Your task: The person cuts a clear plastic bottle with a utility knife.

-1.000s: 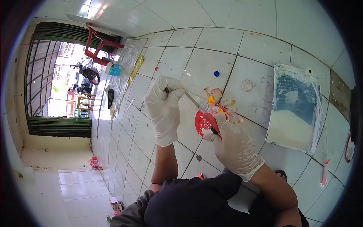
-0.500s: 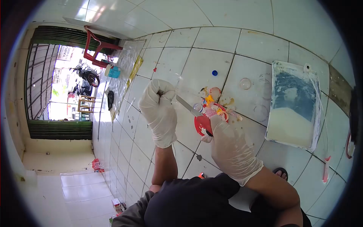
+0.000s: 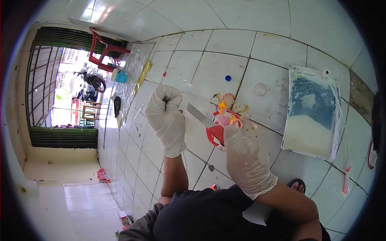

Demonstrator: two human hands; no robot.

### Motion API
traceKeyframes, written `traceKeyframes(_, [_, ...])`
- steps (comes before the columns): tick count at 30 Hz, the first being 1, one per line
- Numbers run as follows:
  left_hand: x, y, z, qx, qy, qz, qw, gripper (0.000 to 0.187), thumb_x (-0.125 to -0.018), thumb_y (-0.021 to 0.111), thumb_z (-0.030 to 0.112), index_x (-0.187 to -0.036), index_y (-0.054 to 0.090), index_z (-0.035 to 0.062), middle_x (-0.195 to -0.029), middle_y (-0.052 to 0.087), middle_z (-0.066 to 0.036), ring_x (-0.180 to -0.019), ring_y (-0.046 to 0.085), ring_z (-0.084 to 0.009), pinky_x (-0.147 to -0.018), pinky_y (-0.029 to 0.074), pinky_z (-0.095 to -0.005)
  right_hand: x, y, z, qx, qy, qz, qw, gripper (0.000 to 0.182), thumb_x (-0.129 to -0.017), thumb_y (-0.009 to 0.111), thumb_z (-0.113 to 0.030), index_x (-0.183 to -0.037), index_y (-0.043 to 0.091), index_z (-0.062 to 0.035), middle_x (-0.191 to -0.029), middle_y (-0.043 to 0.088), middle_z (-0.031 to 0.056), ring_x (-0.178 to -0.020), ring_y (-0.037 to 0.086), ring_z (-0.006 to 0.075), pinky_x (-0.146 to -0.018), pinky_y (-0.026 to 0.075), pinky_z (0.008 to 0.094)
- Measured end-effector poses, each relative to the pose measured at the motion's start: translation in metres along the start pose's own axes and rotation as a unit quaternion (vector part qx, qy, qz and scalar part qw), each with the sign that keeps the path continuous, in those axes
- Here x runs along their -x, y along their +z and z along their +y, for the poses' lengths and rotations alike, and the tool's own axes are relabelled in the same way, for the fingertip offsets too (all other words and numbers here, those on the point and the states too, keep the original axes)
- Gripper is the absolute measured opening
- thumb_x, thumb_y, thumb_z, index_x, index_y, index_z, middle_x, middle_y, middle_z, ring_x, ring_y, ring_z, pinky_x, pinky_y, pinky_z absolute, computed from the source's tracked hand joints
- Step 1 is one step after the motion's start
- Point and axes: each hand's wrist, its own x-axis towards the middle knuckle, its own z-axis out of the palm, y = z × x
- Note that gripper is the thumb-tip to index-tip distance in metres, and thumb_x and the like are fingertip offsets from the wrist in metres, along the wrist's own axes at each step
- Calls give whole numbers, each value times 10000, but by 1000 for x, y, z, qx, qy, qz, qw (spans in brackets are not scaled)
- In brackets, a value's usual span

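My left hand (image 3: 164, 122), in a thin white glove, is closed in a fist. A small dark spot shows at the opening between its fingers, and what it holds is hidden. In my right hand (image 3: 247, 160), gloved too, is a knife (image 3: 196, 113) with a flat grey blade and a red handle. Its blade points toward my left fist, with a small gap between them. Beyond the handle, a messy cluster of pink, yellow and orange pieces (image 3: 223, 107) lies on the tiled floor, with brownish stains around it.
A blue cap (image 3: 228, 78) and a clear round lid (image 3: 260, 89) lie on the floor. To the right is a tray (image 3: 286, 138) smeared with whitish stuff. A pink tool (image 3: 346, 180) lies lower right. A red chair (image 3: 96, 52) and a blue-labelled tub (image 3: 120, 76) stand near the doorway.
My left fist has shifted slightly left. The knife blade has turned a little and now sits farther from the fist. Loose things on the floor have not moved.
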Motion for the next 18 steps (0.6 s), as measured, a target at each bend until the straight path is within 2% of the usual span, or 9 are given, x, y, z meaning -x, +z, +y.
traceKeyframes(2, [-3, -4, 0, -5, -5, 8, 1000, 176, -756, 561, -142, -782, 586, 30, -759, 549, 16, -713, 474, -67, -669, 385, -216, -2, 0, 5, 33, -25, 51, 998, 296, -948, 627, -223, -1180, 587, -43, -937, 612, 83, -763, 618, 204, -624, 522, 352])
traceKeyframes(4, [-10, -10, -4, -11, -9, 18, 1000, 175, -764, 561, -135, -801, 593, 33, -769, 547, 18, -717, 469, -64, -670, 378, -213, -12, -2, 13, -230, 35, -95, 968, 245, -912, 676, -193, -1101, 603, -55, -929, 631, 80, -771, 613, 221, -682, 527, 356])
traceKeyframes(5, [-14, -13, -10, 37, -25, -1, 999, 170, -773, 560, -124, -815, 594, 37, -782, 545, 22, -727, 469, -60, -677, 373, -208, -15, 3, 18, -232, 33, -96, 967, 245, -912, 676, -193, -1101, 603, -55, -929, 631, 80, -771, 613, 221, -682, 527, 356])
traceKeyframes(8, [-10, -14, -15, 116, -70, -49, 990, 158, -789, 561, -109, -826, 589, 43, -804, 542, 31, -748, 472, -54, -693, 368, -198, -25, 25, 39, -583, 263, -84, 764, 307, -874, 759, -225, -1042, 594, -28, -882, 607, 58, -755, 579, 148, -703, 499, 283])
traceKeyframes(9, [-7, -11, -15, 145, -96, -79, 982, 152, -796, 562, -104, -823, 583, 44, -811, 540, 35, -758, 475, -52, -702, 368, -194, -30, 32, 43, -579, 264, -82, 767, 307, -874, 759, -225, -1042, 594, -28, -882, 607, 58, -755, 579, 148, -703, 499, 283])
traceKeyframes(11, [2, 3, -12, 161, -99, -87, 978, 148, -824, 557, -95, -820, 577, 52, -799, 525, 39, -747, 467, -59, -702, 370, -195, -36, 41, 51, -691, 311, -84, 647, 374, -843, 804, -276, -992, 575, -21, -886, 585, 23, -760, 552, 109, -689, 478, 264])
traceKeyframes(15, [15, 18, -13, 136, -120, -101, 978, 121, -866, 574, -64, -876, 570, 56, -854, 535, 15, -803, 475, -83, -768, 393, -217, -38, 35, 62, -631, 343, -289, 633, 448, -783, 838, -305, -1074, 637, -30, -770, 543, -19, -628, 481, 86, -577, 410, 259])
traceKeyframes(17, [14, 24, -8, 208, -91, -106, 968, 133, -870, 567, -73, -900, 553, 56, -941, 543, -9, -884, 472, -104, -843, 387, -242, -35, 36, 67, -630, 347, -270, 640, 406, -813, 804, -270, -1108, 655, -33, -723, 515, -34, -545, 426, 65, -495, 342, 259])
traceKeyframes(18, [10, 26, -11, 209, -60, -92, 972, 137, -871, 545, -76, -908, 537, 56, -979, 528, -23, -922, 453, -122, -886, 370, -261, -33, 38, 74, -686, 358, -259, 579, 400, -883, 743, -247, -1187, 620, -19, -746, 582, -6, -483, 397, 55, -440, 308, 242])
